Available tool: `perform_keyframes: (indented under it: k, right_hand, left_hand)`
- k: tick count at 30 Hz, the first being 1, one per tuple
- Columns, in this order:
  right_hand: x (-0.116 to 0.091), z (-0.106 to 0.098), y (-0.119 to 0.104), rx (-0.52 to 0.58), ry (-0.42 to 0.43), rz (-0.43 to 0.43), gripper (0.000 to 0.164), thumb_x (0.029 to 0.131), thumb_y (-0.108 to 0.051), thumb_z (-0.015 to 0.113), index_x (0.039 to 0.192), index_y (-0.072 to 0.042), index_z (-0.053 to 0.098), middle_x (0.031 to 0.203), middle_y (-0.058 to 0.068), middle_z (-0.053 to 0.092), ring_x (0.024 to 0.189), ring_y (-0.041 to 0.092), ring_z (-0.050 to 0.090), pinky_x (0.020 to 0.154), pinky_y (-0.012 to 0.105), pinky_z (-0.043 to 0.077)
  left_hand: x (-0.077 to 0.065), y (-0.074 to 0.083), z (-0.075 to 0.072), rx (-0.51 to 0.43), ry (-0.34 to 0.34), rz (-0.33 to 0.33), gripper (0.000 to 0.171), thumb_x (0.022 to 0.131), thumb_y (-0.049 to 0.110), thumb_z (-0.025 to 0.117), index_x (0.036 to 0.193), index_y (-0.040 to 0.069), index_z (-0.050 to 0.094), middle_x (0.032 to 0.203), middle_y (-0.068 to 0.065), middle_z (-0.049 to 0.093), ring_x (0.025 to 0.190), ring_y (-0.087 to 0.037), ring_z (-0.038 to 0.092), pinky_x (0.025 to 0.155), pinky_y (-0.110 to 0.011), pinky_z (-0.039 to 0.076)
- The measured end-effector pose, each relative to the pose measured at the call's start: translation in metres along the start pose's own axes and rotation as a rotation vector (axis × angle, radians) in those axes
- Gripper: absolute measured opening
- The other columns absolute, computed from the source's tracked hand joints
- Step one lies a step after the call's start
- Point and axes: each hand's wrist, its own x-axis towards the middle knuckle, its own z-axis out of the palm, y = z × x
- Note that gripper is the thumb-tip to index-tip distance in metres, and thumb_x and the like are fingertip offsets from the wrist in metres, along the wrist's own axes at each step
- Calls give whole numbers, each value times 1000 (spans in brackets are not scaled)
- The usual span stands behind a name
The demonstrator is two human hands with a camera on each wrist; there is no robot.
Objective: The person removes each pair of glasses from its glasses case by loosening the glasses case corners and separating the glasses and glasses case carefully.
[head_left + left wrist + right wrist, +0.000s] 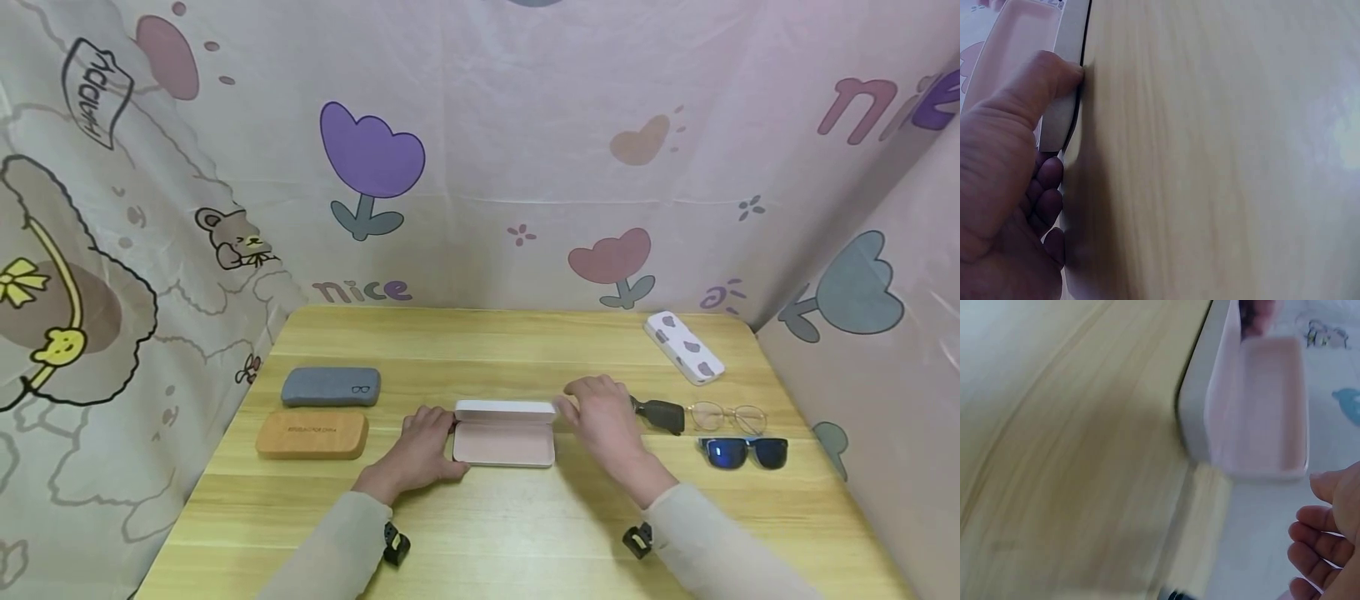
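Observation:
A white glasses case [504,446] with a pink lining lies with its lid raised in the middle of the table. No glasses lie inside it. My left hand [426,450] grips its left end; in the left wrist view the thumb [1054,72] presses on the front wall and the other fingers curl by the end. My right hand [606,427] hovers just right of the raised lid [506,410], holding nothing. From the right wrist, its fingers [1316,540] look loosely bent, apart from the case.
At the left lie a grey-blue glasses case [330,387] and a wood-coloured case [312,435]. Dark folded glasses [662,415], thin-framed glasses [727,417] and blue-lensed sunglasses [744,452] lie right of my right hand. A white patterned case [684,347] sits farther back.

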Motion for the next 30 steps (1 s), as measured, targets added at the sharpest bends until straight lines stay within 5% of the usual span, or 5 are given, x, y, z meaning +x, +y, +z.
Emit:
perform_keyframes:
  k: [8,30]
  right_hand:
    - [5,7,-21,45,-17,-16,26,94,-32,80,100,-7,76,100,8,78,93,28,66,81,44,48]
    - [4,5,-28,18,-59,-18,25,88,-35,84,82,-13,72,77,-2,70,74,19,58,73,37,42]
  left_hand:
    - [1,-1,1,3,-5,0,84,79,46,87,142,0,56,126,-7,62,118,-26,47,104,-48,35]
    - [-1,1,-2,-19,1,7,81,80,45,87,141,1,57,127,-8,63,120,-28,48,105,-49,36]
